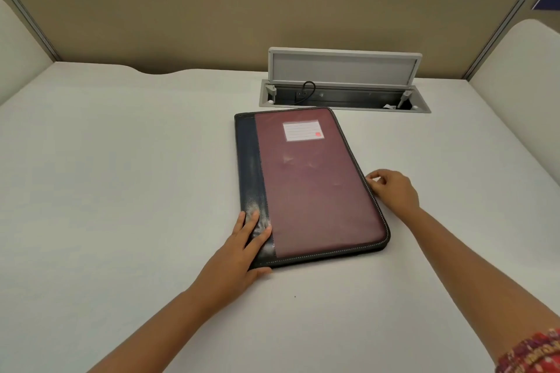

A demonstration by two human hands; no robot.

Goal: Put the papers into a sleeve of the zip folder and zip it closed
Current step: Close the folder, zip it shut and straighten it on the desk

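A zip folder (315, 188) lies flat and closed on the white desk, maroon cover with a dark spine strip on its left and a small white label near its far end. My left hand (242, 251) rests on the near left corner, fingers spread over the worn spine and thumb against the near edge. My right hand (392, 191) is at the folder's right edge about halfway along, fingers curled and pinched at the zip line; the zip pull itself is too small to make out. No loose papers are in view.
The white desk (121, 191) spreads wide to the left and in front of the folder. Behind the folder an open cable tray (342, 94) with a raised lid and a black cable sits in the desk. Tan partition walls (181, 24) enclose the back and sides.
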